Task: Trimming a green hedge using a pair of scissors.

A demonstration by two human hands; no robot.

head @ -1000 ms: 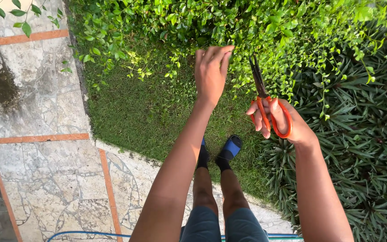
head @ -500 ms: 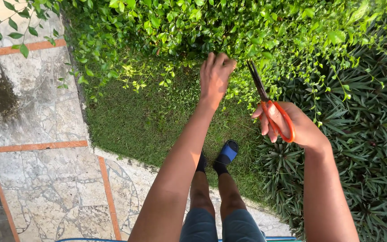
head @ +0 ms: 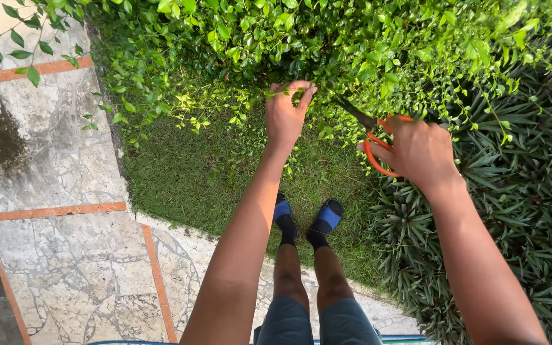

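My left hand (head: 287, 114) reaches into the edge of a leafy green hedge (head: 327, 45), its fingers curled around a thin leafy twig (head: 281, 91). My right hand (head: 418, 150) grips orange-handled scissors (head: 373, 131). Their dark blades point up and left into the foliage, toward the left hand, and the tips are hidden among leaves. Both arms stretch forward over my legs.
A grass patch (head: 199, 172) lies under the hedge, where my feet in blue sandals (head: 327, 217) stand. Spiky dark-green plants (head: 525, 191) fill the right side. Stone paving with orange strips (head: 52, 211) lies to the left. A blue hose (head: 404, 338) runs along the bottom.
My left hand closed on a twig at the hedge edge. My right hand turned and pushed the scissors up and left, so the blades went from upright into the foliage.
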